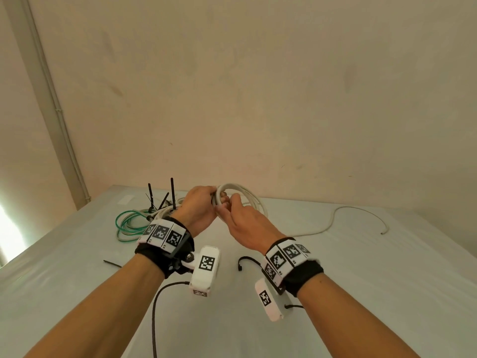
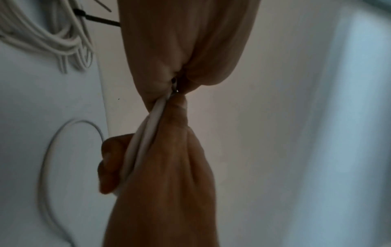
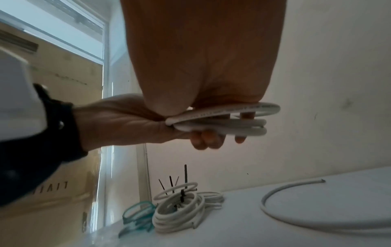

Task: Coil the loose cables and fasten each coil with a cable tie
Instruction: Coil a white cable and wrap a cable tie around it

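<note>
Both hands are raised above the table and meet on a small coil of white cable. My left hand grips one side of the coil, fingers curled round the loops. My right hand holds the near side, thumb on top and fingers through the loops. In the right wrist view the white cable coil shows about three stacked loops, with the left hand gripping its left end under the right hand. The cable's loose tail trails right across the table. Black cable ties lie loose near my wrists.
At the back left lie a green cable coil and white coils fastened with upright black ties. Another loose tie lies at the left. The table meets a beige wall behind. Dark wires hang from my wrist cameras.
</note>
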{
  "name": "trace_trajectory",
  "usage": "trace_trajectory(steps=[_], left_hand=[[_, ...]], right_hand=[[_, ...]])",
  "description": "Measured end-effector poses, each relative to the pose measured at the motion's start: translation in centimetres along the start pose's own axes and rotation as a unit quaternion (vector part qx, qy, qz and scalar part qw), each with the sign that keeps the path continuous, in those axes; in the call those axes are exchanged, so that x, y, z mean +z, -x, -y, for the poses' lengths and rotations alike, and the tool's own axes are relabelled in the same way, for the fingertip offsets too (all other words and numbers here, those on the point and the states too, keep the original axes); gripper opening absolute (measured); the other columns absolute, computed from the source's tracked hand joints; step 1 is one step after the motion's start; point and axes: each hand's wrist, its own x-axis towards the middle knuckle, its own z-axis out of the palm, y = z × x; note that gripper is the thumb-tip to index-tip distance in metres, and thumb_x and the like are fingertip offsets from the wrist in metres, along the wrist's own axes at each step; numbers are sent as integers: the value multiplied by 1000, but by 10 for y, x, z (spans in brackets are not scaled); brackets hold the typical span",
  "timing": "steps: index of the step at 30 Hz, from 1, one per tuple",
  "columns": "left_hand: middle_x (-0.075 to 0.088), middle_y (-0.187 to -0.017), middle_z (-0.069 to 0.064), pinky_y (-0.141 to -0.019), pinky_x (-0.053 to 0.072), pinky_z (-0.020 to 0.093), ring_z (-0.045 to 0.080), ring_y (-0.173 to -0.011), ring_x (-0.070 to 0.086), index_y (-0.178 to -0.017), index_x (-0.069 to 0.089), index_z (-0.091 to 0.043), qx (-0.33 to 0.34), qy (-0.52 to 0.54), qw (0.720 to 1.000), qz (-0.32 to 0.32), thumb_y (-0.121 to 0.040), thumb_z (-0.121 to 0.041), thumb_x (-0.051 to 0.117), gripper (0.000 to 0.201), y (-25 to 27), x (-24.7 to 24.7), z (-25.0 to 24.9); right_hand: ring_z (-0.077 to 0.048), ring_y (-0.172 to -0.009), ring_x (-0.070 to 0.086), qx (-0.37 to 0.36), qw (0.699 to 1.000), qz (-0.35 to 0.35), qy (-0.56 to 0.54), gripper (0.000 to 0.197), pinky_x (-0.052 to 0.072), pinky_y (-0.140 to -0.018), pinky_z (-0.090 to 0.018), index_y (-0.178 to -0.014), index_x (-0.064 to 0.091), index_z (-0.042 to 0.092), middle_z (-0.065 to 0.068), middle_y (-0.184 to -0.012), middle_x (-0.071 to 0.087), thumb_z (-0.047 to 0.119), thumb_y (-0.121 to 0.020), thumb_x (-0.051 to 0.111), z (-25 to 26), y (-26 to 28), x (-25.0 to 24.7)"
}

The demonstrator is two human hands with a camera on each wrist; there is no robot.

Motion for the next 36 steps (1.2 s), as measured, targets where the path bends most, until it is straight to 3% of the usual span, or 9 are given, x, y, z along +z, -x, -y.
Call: trace_trajectory(steps=[5,8,11,16,19,25,31,34,36], left_hand=[[60,-79,15,-60,58,29,21,-65,61,-106,60,6,-3,13,1000,26,-109,-9,38,27,6,5,-5],[72,-100,22,-80,61,32,25,-87,71,-118,63,11,27,-17,998,48,-109,-9,35,35,7,7,-8],[76,-116,15,-100,54,35,24,-110,71,-120,70,0,69,-142,986,60,-111,-14,35,38,12,10,-10],[73,-104,18,-101,54,39,25,-100,67,-111,71,4,113,-287,949,62,-109,-24,40,42,13,18,-18],[72,-108,28,-104,53,46,28,-98,70,-108,67,11,129,-338,930,65,-109,-22,40,43,15,22,-25],[80,-104,3,-103,49,32,12,-105,74,-93,76,-7,59,-305,944,112,-109,-16,42,39,25,11,-30],[78,-110,-1,-112,45,48,14,-113,70,-120,73,-10,42,-163,983,78,-107,-24,53,28,24,17,-9],[74,-125,-1,-113,44,47,13,-123,65,-133,68,-16,82,-112,989,56,-105,-28,57,33,26,28,7],[70,-134,1,-110,48,41,14,-128,62,-138,64,-15,101,-73,991,55,-105,-25,58,35,26,30,13]], right_hand=[[-30,-78,68,-8,994,-48,101,68,53,-68,-43,-120,49,11,-8,-90,71,73,-99,30,0,5,-4],[-30,-78,69,7,991,-96,94,72,55,-69,-43,-121,57,14,-6,-84,71,71,-99,19,-3,7,-5],[-31,-74,68,30,982,-179,56,85,50,-66,-37,-128,62,18,-8,-80,72,75,-91,11,-1,11,-10],[-28,-57,54,64,973,-220,39,77,52,-57,-40,-105,60,12,-7,-69,65,70,-95,11,7,9,-5],[-32,-62,57,86,969,-229,39,73,51,-58,-41,-99,55,11,-9,-74,67,70,-95,11,7,7,-6],[-34,-87,69,89,971,-176,134,74,40,-64,-36,-107,58,11,-8,-97,73,68,-98,13,3,7,-17],[-33,-102,69,129,974,-172,-75,79,53,-88,-44,-116,69,18,-7,-106,75,69,-102,10,8,1,-18],[-26,-114,65,113,951,-160,-240,72,49,-103,-45,-146,54,29,-1,-130,69,70,-103,13,10,-4,-11],[-19,-110,57,101,924,-143,-339,75,46,-101,-38,-153,46,36,3,-128,62,77,-99,14,6,-8,-7]])
